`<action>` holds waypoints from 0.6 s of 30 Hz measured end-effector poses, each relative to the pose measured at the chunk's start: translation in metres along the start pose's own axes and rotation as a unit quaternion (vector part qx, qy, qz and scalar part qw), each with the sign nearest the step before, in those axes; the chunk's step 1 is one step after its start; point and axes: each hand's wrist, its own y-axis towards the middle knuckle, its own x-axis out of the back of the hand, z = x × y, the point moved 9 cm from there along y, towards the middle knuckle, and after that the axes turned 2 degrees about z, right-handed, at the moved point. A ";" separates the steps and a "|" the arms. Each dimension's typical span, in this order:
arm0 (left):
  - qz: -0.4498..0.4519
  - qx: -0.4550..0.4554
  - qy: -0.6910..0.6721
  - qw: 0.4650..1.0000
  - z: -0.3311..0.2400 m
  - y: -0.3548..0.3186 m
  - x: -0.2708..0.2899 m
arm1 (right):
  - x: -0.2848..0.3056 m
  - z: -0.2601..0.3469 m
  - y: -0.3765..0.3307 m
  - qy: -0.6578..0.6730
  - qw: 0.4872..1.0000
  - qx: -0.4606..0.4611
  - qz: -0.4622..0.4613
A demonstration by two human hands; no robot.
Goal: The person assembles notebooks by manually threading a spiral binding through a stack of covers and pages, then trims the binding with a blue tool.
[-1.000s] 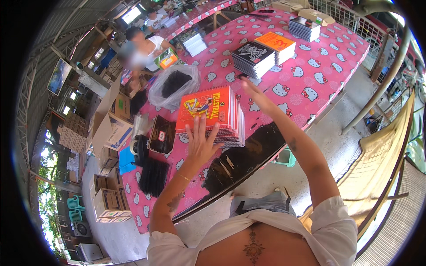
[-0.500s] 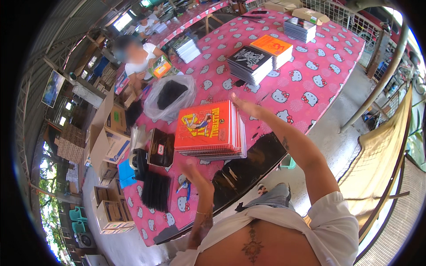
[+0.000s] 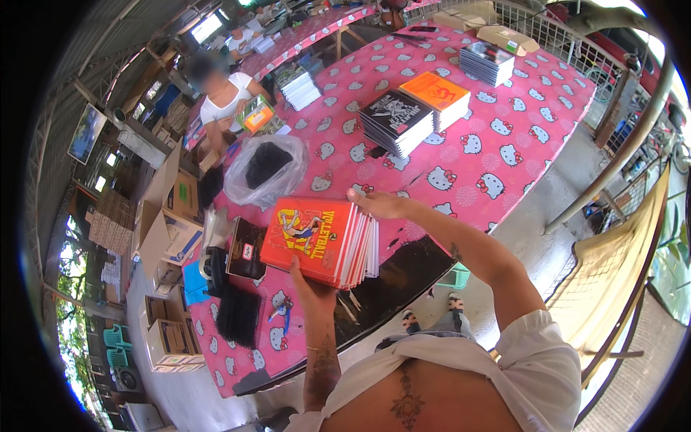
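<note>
You have the stack of red-covered notebooks (image 3: 320, 241) lifted off the pink patterned table (image 3: 504, 155), held between both hands above its near edge, just over the dark strip that runs along that edge. Your left hand (image 3: 311, 291) is under the stack's near end, palm up, thumb pressed on the cover and fingers closed beneath, so it is clamped on the stack and carries the weight. Your right hand (image 3: 380, 205) sits at the far right corner, fingers bent over the top edge and gripping the spines; it is steadying rather than bearing.

The relation that matters: the stack's long axis runs from your left hand, low and near you, up and away to your right hand, tilted so the page edges fan out on the right side. The stack lies between your palms, not ahead of either one, so neither hand has to reach; the left is the nearer to your body.

Further out on the table stand a black-covered stack (image 3: 396, 121) and an orange-covered stack (image 3: 439, 97) side by side, well apart from yours. To the left of your stack lie a clear plastic bag (image 3: 265, 169) with something dark inside and a small black packet (image 3: 246, 248), the packet just beside the notebooks' left edge. Another person (image 3: 223, 97) works at the far left corner
</note>
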 end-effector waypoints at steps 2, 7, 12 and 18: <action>0.011 -0.012 -0.021 1.000 -0.001 0.000 0.009 | -0.005 0.011 -0.010 -0.008 0.997 0.044 0.060; -0.029 -0.074 0.080 0.994 -0.020 -0.028 -0.021 | -0.027 -0.011 -0.004 0.038 0.991 0.092 0.091; 0.000 -0.068 0.085 0.994 -0.025 -0.029 -0.007 | -0.056 -0.005 -0.022 0.133 0.961 0.154 0.186; -0.042 -0.024 0.083 0.995 -0.025 -0.037 0.054 | -0.095 0.006 -0.075 0.174 0.948 0.114 0.241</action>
